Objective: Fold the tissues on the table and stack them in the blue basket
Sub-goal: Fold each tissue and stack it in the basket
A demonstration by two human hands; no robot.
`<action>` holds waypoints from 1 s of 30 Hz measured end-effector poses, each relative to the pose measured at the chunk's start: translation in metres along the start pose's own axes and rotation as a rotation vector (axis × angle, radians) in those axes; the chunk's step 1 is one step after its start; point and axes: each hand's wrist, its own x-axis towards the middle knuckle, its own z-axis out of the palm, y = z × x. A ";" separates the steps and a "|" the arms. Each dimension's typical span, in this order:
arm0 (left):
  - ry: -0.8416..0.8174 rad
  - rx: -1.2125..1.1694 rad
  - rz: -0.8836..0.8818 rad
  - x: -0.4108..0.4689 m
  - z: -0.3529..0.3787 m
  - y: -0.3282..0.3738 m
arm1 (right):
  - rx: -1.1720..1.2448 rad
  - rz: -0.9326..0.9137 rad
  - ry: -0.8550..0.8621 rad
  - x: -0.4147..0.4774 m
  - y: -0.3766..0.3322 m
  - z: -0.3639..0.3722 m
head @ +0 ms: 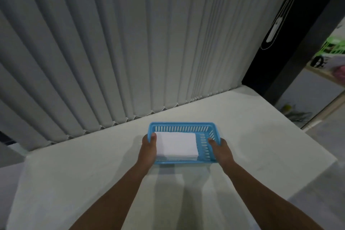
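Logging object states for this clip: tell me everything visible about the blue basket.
The blue basket is shallow, rectangular, plastic-looking, with slotted walls and floor. It is level over the white table, long side toward the camera; resting or lifted, I cannot tell. Folded white tissues fill its left part, its right floor bare. The left hand grips its left end, the right hand its right end, thumbs inside the rim.
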 end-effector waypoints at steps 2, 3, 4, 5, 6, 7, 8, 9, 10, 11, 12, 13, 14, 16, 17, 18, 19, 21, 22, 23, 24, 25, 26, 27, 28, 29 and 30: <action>0.014 -0.002 -0.012 0.007 0.035 0.018 | -0.010 -0.018 -0.010 0.033 -0.004 -0.026; 0.018 -0.003 -0.021 0.011 0.053 0.026 | -0.018 -0.024 -0.014 0.049 -0.006 -0.040; 0.022 -0.004 -0.026 0.015 0.071 0.035 | -0.027 -0.026 -0.020 0.067 -0.006 -0.054; 0.029 -0.006 -0.027 0.020 0.089 0.043 | -0.039 -0.028 -0.033 0.085 -0.007 -0.068; 0.039 -0.014 -0.027 0.023 0.106 0.051 | -0.052 -0.037 -0.049 0.104 -0.007 -0.081; 0.049 -0.030 -0.034 0.028 0.124 0.059 | -0.062 -0.049 -0.066 0.122 -0.009 -0.094; 0.057 -0.050 -0.041 0.032 0.140 0.066 | -0.072 -0.056 -0.073 0.140 -0.010 -0.105; 0.057 -0.073 -0.053 0.035 0.156 0.075 | -0.075 -0.060 -0.075 0.155 -0.014 -0.116; 0.053 -0.097 -0.066 0.039 0.171 0.083 | -0.076 -0.061 -0.068 0.172 -0.018 -0.125; 0.050 -0.121 -0.072 0.043 0.185 0.091 | -0.075 -0.068 -0.060 0.185 -0.024 -0.134; 0.052 -0.142 -0.073 0.047 0.197 0.100 | -0.085 -0.069 -0.049 0.200 -0.029 -0.142; 0.052 -0.162 -0.073 0.052 0.209 0.107 | -0.098 -0.079 -0.047 0.213 -0.036 -0.149; 0.047 -0.178 -0.073 0.058 0.220 0.113 | -0.108 -0.079 -0.057 0.228 -0.042 -0.155; 0.033 -0.207 -0.083 0.069 0.238 0.126 | -0.128 -0.079 -0.072 0.259 -0.053 -0.165; 0.022 -0.223 -0.092 0.076 0.246 0.131 | -0.142 -0.084 -0.074 0.273 -0.057 -0.169; 0.004 -0.232 -0.105 0.083 0.254 0.136 | -0.154 -0.085 -0.076 0.290 -0.059 -0.172; -0.015 -0.245 -0.117 0.089 0.263 0.141 | -0.160 -0.094 -0.080 0.303 -0.061 -0.175; -0.043 -0.252 -0.138 0.102 0.278 0.148 | -0.169 -0.089 -0.084 0.327 -0.062 -0.180; -0.047 -0.249 -0.147 0.106 0.285 0.153 | -0.180 -0.077 -0.087 0.338 -0.061 -0.182; -0.053 -0.245 -0.154 0.111 0.293 0.154 | -0.184 -0.074 -0.092 0.346 -0.062 -0.185; -0.058 -0.232 -0.159 0.115 0.300 0.155 | -0.193 -0.069 -0.097 0.355 -0.060 -0.188; -0.060 -0.225 -0.164 0.119 0.307 0.154 | -0.206 -0.067 -0.102 0.362 -0.059 -0.190; -0.061 -0.223 -0.169 0.121 0.314 0.153 | -0.222 -0.057 -0.111 0.368 -0.056 -0.191; -0.057 -0.229 -0.176 0.125 0.320 0.149 | -0.232 -0.058 -0.124 0.372 -0.054 -0.192; -0.052 -0.225 -0.189 0.126 0.324 0.148 | -0.242 -0.051 -0.129 0.376 -0.052 -0.194; -0.047 -0.224 -0.200 0.127 0.328 0.146 | -0.242 -0.061 -0.140 0.378 -0.051 -0.194; -0.043 -0.221 -0.204 0.128 0.331 0.144 | -0.245 -0.061 -0.146 0.380 -0.050 -0.194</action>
